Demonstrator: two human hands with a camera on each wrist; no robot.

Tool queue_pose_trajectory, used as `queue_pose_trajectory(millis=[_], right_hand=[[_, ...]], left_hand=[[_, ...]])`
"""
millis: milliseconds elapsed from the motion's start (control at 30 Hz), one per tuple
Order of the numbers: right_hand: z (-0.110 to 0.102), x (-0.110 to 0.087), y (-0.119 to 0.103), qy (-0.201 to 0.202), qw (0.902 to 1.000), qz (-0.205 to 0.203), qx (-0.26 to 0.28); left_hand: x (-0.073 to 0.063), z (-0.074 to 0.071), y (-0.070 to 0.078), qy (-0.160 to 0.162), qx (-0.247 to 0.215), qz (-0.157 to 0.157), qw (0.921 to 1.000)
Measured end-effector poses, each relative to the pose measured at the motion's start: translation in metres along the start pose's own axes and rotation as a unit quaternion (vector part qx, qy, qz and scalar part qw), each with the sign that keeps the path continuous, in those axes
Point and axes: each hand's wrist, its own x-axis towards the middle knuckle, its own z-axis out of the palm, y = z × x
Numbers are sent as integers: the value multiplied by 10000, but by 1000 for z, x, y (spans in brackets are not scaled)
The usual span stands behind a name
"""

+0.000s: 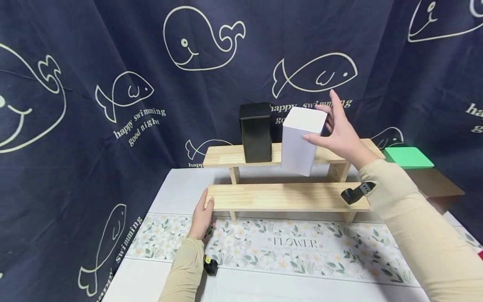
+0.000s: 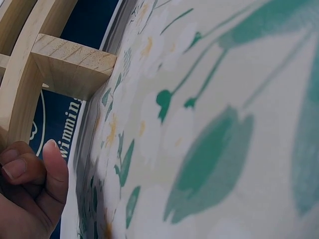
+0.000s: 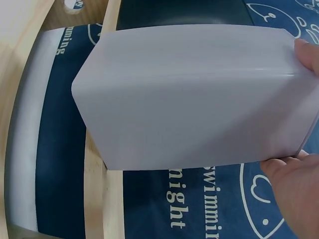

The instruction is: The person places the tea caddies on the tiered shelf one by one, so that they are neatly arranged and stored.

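Note:
Pinched near its top by my right hand [image 1: 345,134] is a tall white box [image 1: 299,144], with the thumb on one side and the fingers on another. It tilts slightly and overlaps the upper tier of a two-tier wooden shelf [image 1: 264,197] in the head view. The right wrist view shows the box's long sides [image 3: 194,109], with fingertips at its end. My left hand [image 1: 201,218] grips the left end of the lower tier; its curled fingers [image 2: 20,169] show below the board in the left wrist view. A black box [image 1: 256,134] stands upright on the upper tier.
Under and before the shelf lies a floral mat [image 1: 264,247] on a white table [image 1: 264,285]. A flat green item [image 1: 409,157] tops a brown box [image 1: 434,182] at the right. A navy curtain [image 1: 132,42] with fish and whale drawings hangs behind and to the left.

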Motion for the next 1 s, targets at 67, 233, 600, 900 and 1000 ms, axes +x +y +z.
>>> queue_pose_trajectory(millis=[67,233,600,900,1000], right_hand=[[0,0,2,-4,10000,41,5],[3,1,8,3,9999,110,68],[19,-3,19,184,9993,303,-92],[33,-17,13,116,9976,617,-303],[35,-16,29,142,9966,734,-339]], left_hand=[[-1,0,-1,-6,61,1,10000],[-1,0,0,-33,9,-52,10000],[0,1,-1,24,35,-127,9999],[1,1,-1,30,14,-178,9998],[1,1,-2,8,-4,-163,9999]])
